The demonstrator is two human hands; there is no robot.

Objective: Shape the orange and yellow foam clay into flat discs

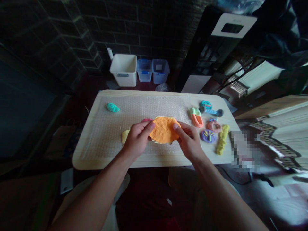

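Note:
Between my two hands is a flattened orange piece of modelling clay (165,130), with a paler yellow layer showing along its edge underneath. My left hand (139,136) pinches its left side, the thumb on top. On the opposite side my right hand (190,138) grips the edge the same way. The clay is held above the table, over a sheet of bubble wrap (101,134). Partly hidden behind my left hand lie a yellow lump (124,136) and a bit of pink-red clay (147,120).
A teal clay lump (113,107) sits on the table's far left. To the right lie several shaped pieces, among them a purple disc (208,136), a pink ring (214,126) and a yellow twisted strip (222,140). Behind the table stand a white bin (124,69) and two clear boxes.

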